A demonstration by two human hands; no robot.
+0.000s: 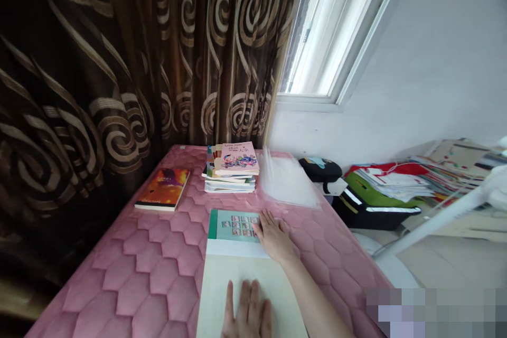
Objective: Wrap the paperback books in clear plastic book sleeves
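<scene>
Nearest me, my left hand (246, 312) lies palm down with its fingers stretched out and slightly apart, closed on nothing; under it is the book (237, 266), its long axis running from near to far, its broad cream part beneath my fingers and its near end out of view; farther off come a white strip (232, 247) and a green panel (233, 222) with rows of small pictures.

My right hand (277, 237) lies at the panel's far right corner, fingers extended, with no pinch to be seen; whether any fingertip goes under the edge I cannot tell; it is the hand nearer the far edge, and the book stretches left and near from it, while the left hand sits on the near half; my right forearm crosses the book's right edge.

The left edge is uncovered, with wide bare room on the pink pad (154, 274) beside it; to the right the pad is narrower before its own edge; beyond the far edge a small gap parts the book from the pile of books (233, 169), with the orange book (163, 188) to the left and clear plastic sheets (291, 185) to the right; farthest stand the curtain (222, 53) and the window (317, 31).
</scene>
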